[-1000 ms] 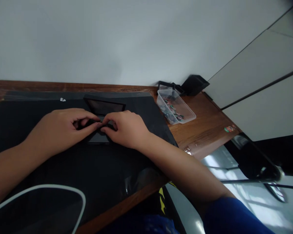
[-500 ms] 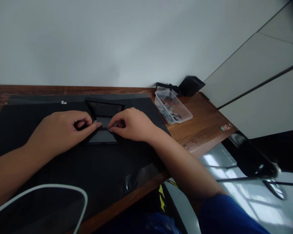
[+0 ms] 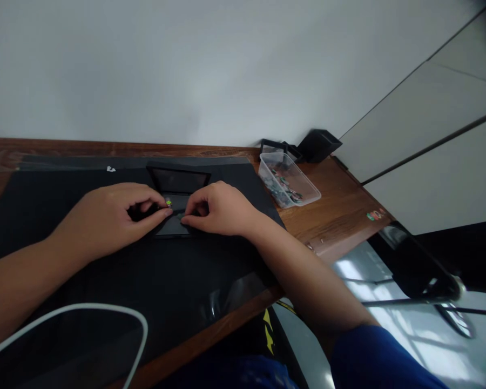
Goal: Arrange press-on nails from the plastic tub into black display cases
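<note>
A clear plastic tub (image 3: pixel 298 172), right of centre, holds small mixed pieces (image 3: pixel 283 183) too blurred to name. At centre, an open black rectangular case (image 3: pixel 173 229) lies partly hidden. Over it, the left hand (image 3: pixel 119 213) pinches a tiny yellow-green piece (image 3: pixel 169 202); the right hand (image 3: pixel 222 210) has fingertips drawn close, whether gripping anything I cannot tell.

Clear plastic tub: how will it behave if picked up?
The clear plastic tub probably flexes a little; its see-through walls look thin. Its small pieces look loose, so they'd likely shift. With its top open, tilting could spill them.
</note>
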`<state>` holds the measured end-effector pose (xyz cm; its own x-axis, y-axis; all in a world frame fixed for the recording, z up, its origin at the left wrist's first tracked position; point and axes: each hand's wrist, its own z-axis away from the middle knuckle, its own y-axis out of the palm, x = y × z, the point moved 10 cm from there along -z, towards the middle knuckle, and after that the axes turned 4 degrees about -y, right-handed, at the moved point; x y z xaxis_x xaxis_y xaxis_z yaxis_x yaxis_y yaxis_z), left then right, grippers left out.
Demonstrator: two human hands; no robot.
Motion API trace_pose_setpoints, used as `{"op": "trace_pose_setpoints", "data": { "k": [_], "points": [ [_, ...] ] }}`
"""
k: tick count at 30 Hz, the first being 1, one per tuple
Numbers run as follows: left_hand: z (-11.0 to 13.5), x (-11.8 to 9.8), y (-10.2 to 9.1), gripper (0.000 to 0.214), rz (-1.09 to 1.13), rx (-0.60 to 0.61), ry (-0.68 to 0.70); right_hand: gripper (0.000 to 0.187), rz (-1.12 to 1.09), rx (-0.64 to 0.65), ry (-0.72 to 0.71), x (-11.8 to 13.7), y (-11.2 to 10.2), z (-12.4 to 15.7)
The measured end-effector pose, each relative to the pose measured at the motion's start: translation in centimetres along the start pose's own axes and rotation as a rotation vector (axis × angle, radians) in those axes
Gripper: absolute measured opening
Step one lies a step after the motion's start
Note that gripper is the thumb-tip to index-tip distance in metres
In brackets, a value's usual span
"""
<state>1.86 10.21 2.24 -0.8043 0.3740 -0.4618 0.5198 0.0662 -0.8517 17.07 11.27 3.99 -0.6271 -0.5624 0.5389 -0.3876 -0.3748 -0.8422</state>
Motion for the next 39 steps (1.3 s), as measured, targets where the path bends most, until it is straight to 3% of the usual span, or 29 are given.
{"op": "trace_pose_setpoints", "data": {
  "k": [4, 14, 23, 31, 36, 39],
  "points": [
    [-0.2, 1.3, 0.0, 0.038, -0.01, -0.046, -0.078, 0.012, -0.009, -0.021, 0.035, 0.0, 0.3, -0.1],
    [-0.4, 2.0, 1.6, 0.05, -0.088, 0.004, 0.002, 0.014, 0.008, -0.158, 0.094, -0.1, 0.9, -0.4],
    [-0.3, 2.5, 1.6, 0.05, -0.037, 0.005, 0.0, 0.017, 0.0, -0.236, 0.167, -1.4, 0.5, -0.3],
    [-0.2, 3.2, 2.0, 0.048, -0.04, 0.031, -0.015, 0.016, -0.142, -0.079, 0.029, -0.3, 1.0, -0.4],
    [-0.3, 3.1, 1.9, 0.05, -0.018, 0.043, -0.053, 0.013, -0.092, -0.131, 0.005, -0.9, -0.1, -0.3],
    [-0.4, 2.8, 1.8, 0.053, 0.005, 0.045, -0.056, 0.02, -0.078, -0.122, 0.021, -0.9, 0.1, -0.3]
  ]
}}
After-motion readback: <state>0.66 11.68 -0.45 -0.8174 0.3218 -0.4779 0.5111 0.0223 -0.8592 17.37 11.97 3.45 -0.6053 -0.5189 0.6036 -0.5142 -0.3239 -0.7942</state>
